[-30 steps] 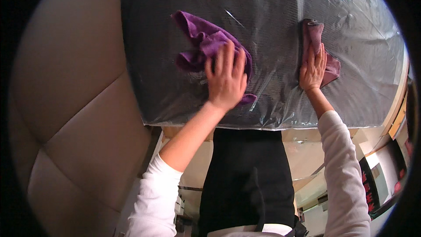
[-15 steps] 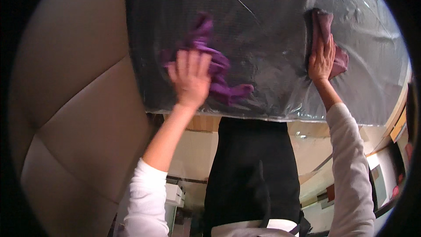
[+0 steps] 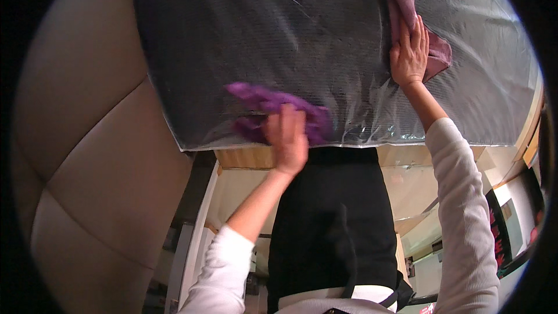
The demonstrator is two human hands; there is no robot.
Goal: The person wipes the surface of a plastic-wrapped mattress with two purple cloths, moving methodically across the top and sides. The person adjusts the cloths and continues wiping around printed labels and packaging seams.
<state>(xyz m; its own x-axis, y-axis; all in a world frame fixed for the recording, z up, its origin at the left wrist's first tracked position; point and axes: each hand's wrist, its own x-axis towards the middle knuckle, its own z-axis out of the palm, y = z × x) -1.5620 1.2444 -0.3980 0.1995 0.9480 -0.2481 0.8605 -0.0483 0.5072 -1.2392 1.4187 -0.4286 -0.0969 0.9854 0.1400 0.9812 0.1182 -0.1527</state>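
A purple cloth (image 3: pixel 317 119) lies bunched on a dark surface covered with clear plastic sheeting (image 3: pixel 232 35), close to its near edge. Over this cloth is my left hand (image 3: pixel 288 139), pressing it down with the fingers bent onto the fabric; motion blurs both. Farther off on the right, my right hand (image 3: pixel 410 55) rests flat with its fingers stretched out on a folded mauve cloth (image 3: pixel 439 58). Part of that cloth is hidden beneath the palm, and one end sticks out beyond the fingertips.
A padded beige panel (image 3: pixel 99 168) with seams borders the surface on the left. Wrinkles run through the plastic on the right side. Below the near edge show a light wood strip (image 3: pixel 244 158) and my black apron (image 3: pixel 331 215).
My left hand has swept the purple cloth rightward and toward the near edge. The view has shifted; my right hand appears to stay in place on the mauve cloth.
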